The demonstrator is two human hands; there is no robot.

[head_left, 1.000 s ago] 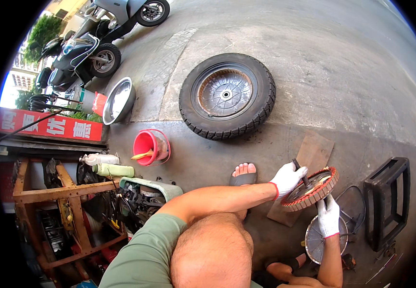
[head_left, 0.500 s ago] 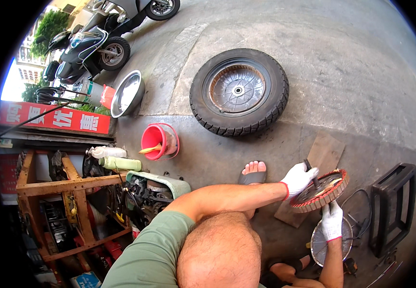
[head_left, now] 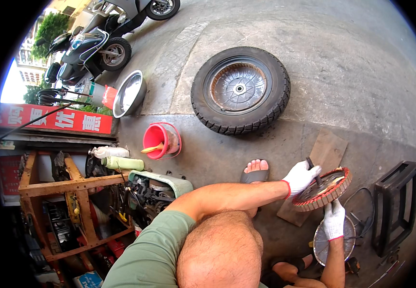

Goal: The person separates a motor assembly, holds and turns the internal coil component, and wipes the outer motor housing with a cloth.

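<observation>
A hub-motor stator point(head_left: 327, 194), a thick disc with a toothed metal rim and red windings, is held tilted in front of me at the right. My left hand point(head_left: 301, 177), in a white glove with red cuff, is closed around the dark axle point(head_left: 317, 179) that stands out from its centre. From below, my right hand point(head_left: 333, 220), also in a white glove, grips the stator's lower edge; some of its fingertips are hidden behind the rim. Under my right forearm lies a round metal cover point(head_left: 321, 245) with a cable beside it.
A tyred wheel point(head_left: 240, 126) lies flat ahead. A wooden board point(head_left: 328, 149) is under the stator, and a black plastic frame point(head_left: 379, 230) stands right. To the left are a red bucket point(head_left: 156, 149), a metal basin point(head_left: 121, 108), a rusty rack point(head_left: 73, 187) and parked scooters point(head_left: 90, 50).
The view has shifted very slightly. Both hands keep the same hold on the stator, and nothing else has visibly moved.
</observation>
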